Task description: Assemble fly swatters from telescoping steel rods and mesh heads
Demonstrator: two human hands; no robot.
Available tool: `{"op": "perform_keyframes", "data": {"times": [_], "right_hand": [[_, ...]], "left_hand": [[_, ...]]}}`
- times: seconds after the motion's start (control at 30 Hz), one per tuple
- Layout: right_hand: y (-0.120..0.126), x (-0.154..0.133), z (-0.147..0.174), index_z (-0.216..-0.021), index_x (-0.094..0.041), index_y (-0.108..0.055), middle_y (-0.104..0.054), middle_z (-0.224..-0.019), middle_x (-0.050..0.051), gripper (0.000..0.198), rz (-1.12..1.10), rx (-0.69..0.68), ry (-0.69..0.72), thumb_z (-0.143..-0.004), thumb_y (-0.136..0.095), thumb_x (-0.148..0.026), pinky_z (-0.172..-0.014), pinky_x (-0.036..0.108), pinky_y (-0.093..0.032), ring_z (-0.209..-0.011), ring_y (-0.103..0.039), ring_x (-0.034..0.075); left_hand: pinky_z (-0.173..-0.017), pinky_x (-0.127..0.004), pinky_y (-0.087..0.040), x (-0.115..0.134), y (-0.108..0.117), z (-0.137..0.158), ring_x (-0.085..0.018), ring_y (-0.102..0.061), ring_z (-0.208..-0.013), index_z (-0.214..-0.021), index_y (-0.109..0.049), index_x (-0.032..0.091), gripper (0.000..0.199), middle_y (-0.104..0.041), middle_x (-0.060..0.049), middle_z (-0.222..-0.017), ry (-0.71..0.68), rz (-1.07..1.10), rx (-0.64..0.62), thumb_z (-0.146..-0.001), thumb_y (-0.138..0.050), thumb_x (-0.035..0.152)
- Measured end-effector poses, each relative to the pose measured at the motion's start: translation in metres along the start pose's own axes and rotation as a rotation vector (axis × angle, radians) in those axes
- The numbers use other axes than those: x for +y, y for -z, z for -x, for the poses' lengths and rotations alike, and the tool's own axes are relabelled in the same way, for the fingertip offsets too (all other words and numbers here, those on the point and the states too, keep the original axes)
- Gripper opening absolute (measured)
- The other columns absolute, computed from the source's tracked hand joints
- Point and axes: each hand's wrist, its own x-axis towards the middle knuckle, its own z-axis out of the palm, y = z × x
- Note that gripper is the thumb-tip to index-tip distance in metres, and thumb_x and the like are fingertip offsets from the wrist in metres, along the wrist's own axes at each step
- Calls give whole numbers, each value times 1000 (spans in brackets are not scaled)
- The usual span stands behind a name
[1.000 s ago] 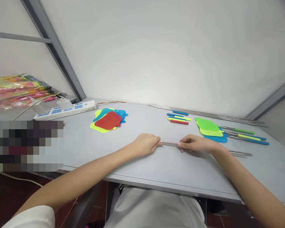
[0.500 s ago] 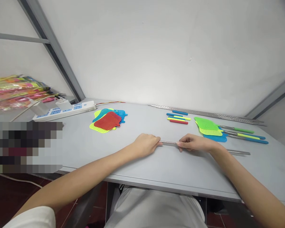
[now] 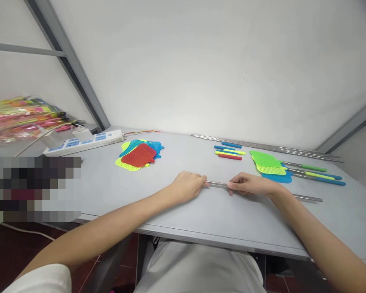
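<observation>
My left hand (image 3: 189, 186) is closed around one end of a thin silver metal rod (image 3: 217, 184) low over the table. My right hand (image 3: 251, 184) pinches the same rod a little farther right, between thumb and fingers. A straight metal length comes out past my right wrist; my hand hides how it joins the part between my hands. Beyond my right hand lie fly swatters with green, yellow and blue heads (image 3: 266, 159) on metal shafts. Several loose coloured handle grips (image 3: 228, 153) lie behind my hands. Loose swatter heads, a red one (image 3: 138, 155) on top, lie to the left.
More long metal rods (image 3: 262, 145) lie along the wall at the back of the grey table (image 3: 177, 215). A white power strip (image 3: 85, 142) with plugs and cables stands at the left. Bagged colourful goods (image 3: 21, 118) lie beyond it. A blurred-out patch covers the left edge.
Both hands keep their hold on the metal rod in nearly the same place. The view has shifted very slightly; nothing else visibly moved.
</observation>
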Motion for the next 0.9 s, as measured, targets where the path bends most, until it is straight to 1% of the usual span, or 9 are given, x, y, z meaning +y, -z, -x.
{"op": "perform_keyframes", "data": {"times": [0.2,0.47,0.67,0.9], "right_hand": [[0,0,-1,-71,-15,-61,-35,-51,-4,49,19,-11,2,-70,-41,-60,-47,22,-24,-48,-31,8],[-2,-1,-3,-72,-15,-61,-33,-50,-4,49,10,-47,14,-71,-40,-59,-44,22,-22,-46,-30,8],[-3,-1,-2,-73,-15,-61,-33,-51,-4,50,-21,-30,-34,-69,-41,-61,-40,21,-19,-43,-26,6],[-4,1,-3,-74,-15,-59,-32,-52,-4,50,-122,-62,-54,-68,-41,-61,-37,19,-18,-42,-25,5]], "left_hand": [[-51,-26,-35,2,-2,0,-18,-58,-63,-83,-48,18,36,-62,-5,-75,-14,-4,-7,-88,-18,37],[-49,-26,-34,9,2,1,-17,-57,-61,-80,-48,17,38,-61,-5,-72,-26,8,-26,-87,-18,38],[-48,-25,-32,5,6,0,-16,-55,-60,-75,-50,17,41,-60,-4,-68,-21,73,-28,-87,-18,40],[-48,-24,-31,-2,15,-1,-14,-53,-57,-70,-50,17,42,-58,-2,-65,-44,136,-34,-86,-20,41]]}}
